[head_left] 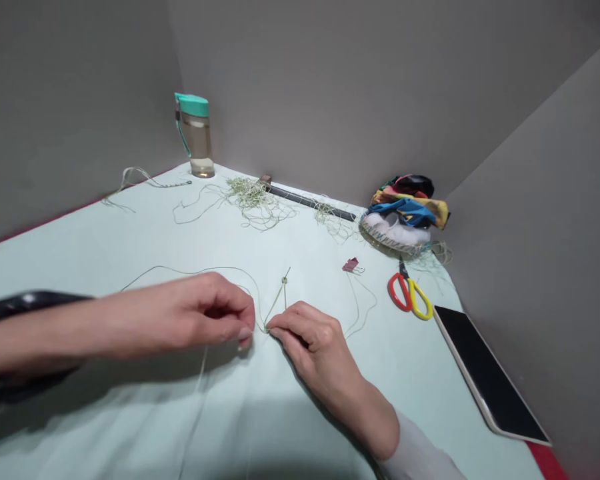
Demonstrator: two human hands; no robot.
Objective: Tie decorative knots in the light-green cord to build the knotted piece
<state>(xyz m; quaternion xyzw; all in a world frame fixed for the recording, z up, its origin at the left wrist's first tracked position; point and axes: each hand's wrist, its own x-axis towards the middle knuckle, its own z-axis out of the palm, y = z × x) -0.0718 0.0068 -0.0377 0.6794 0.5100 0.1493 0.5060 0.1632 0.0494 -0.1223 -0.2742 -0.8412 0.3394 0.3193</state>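
Observation:
My left hand (pixel 195 320) comes in from the left, its fingertips pinched together on a thin pale green cord (pixel 205 269). My right hand (pixel 315 350) lies close by, its fingertips pinching the same cord where the two hands nearly meet. Above them, a small knot (pixel 284 281) sits in a short doubled length of the cord, with a loose end sticking up. The cord arcs away to the left behind my left hand, and another strand runs down toward the near edge.
Tangled thread (pixel 253 202), a water bottle (pixel 195 137), a dark rod (pixel 310 203), a binder clip (pixel 351 265), red-and-yellow scissors (pixel 409 295), a colourful fabric bundle (pixel 405 213) and a tablet (pixel 487 373) lie around the pale green tabletop (pixel 130 247), bounded by grey walls.

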